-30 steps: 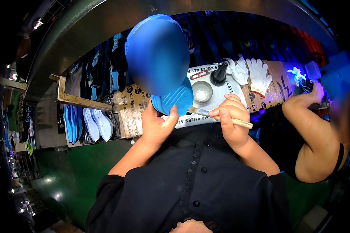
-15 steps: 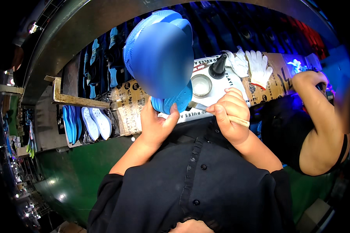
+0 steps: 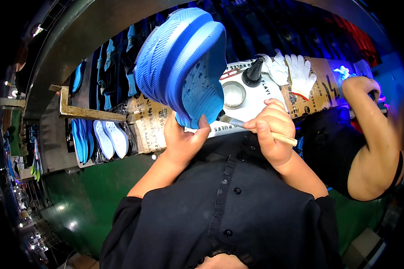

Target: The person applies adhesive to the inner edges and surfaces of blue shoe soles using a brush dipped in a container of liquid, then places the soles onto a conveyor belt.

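A thick bundle of blue shoe soles [image 3: 179,58] stands tilted up in front of me, their ribbed side edges facing left. My left hand [image 3: 186,136] grips its lower end, with the thumb on the face of the nearest sole, which has dark wet-looking spots. In my right hand [image 3: 271,132] is a brush [image 3: 234,121] with a pale wooden handle. Its dark bristles point left, close to the lower right edge of the soles; whether they touch cannot be told. Beyond the brush, a round bowl [image 3: 233,95] rests on a white printed sheet [image 3: 267,92].
Behind the bowl stand a black cone-shaped bottle [image 3: 253,74] and white gloves [image 3: 299,74] on cardboard [image 3: 321,89]. More soles, blue and white [image 3: 112,139], lie at left beside a metal bracket [image 3: 92,115]. A co-worker's arm [image 3: 368,134] reaches in at right.
The soles have turned in my left hand, so their side edges and the spotted face now show. My right hand has shifted slightly right and down with the brush.
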Tool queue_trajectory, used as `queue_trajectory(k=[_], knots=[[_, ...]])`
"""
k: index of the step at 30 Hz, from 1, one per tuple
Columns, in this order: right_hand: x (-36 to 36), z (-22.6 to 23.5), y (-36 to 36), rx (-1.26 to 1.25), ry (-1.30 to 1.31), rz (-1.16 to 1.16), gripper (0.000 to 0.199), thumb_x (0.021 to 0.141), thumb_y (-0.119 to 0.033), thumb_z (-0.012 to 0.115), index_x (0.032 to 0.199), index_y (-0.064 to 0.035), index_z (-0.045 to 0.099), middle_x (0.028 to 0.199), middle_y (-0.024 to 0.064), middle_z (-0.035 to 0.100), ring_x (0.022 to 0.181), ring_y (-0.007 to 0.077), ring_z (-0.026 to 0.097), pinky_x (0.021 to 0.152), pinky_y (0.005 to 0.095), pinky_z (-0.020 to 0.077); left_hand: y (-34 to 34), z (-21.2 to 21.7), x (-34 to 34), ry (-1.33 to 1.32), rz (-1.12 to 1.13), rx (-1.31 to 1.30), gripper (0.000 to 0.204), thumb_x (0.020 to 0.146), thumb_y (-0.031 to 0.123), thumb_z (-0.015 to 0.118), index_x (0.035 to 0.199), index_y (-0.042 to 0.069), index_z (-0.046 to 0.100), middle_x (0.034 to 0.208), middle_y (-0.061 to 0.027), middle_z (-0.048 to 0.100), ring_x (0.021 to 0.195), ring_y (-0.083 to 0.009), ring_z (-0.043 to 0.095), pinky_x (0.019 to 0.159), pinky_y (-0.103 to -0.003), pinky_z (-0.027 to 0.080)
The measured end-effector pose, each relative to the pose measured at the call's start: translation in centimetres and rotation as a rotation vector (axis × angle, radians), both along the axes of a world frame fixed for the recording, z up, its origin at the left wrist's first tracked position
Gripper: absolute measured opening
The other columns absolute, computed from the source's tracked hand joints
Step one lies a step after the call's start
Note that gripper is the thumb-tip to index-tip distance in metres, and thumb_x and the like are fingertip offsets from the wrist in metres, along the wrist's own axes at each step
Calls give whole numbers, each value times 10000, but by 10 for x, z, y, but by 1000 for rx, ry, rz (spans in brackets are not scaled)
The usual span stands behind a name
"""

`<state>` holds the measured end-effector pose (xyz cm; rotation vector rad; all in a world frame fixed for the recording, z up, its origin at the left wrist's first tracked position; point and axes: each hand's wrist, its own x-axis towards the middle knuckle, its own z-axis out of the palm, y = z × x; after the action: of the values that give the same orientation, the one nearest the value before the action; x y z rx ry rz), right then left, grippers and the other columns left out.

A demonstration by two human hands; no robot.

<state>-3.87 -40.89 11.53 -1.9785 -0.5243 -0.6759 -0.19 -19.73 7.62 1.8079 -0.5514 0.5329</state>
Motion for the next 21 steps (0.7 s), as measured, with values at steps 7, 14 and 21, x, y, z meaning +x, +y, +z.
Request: queue_trajectory(k=[7, 14, 21], knots=[[1, -3, 5, -20, 10, -9, 181, 820, -153, 598, 667, -85, 666, 592, 32, 565, 586, 216, 509, 776, 367, 392, -1, -1, 4, -112, 34, 33, 317, 684, -43, 647, 983, -7, 545, 802, -114, 609, 669, -191, 614, 619, -275, 481], [0, -1, 0, 95, 46, 18, 226, 843, -128, 553, 646, -60, 642, 595, 31, 569, 582, 201, 512, 769, 359, 386, -4, -1, 5, -132, 16, -33, 362, 701, -30, 645, 1043, -23, 526, 843, -136, 617, 700, -214, 633, 630, -293, 491], [4, 0, 4, 27, 17, -3, 244, 854, -122, 530, 645, -53, 636, 585, 37, 569, 569, 196, 504, 758, 347, 382, -4, 2, 6, -177, 9, 25, 372, 708, -24, 644, 1059, -28, 522, 825, -133, 619, 688, -226, 631, 628, -290, 488]])
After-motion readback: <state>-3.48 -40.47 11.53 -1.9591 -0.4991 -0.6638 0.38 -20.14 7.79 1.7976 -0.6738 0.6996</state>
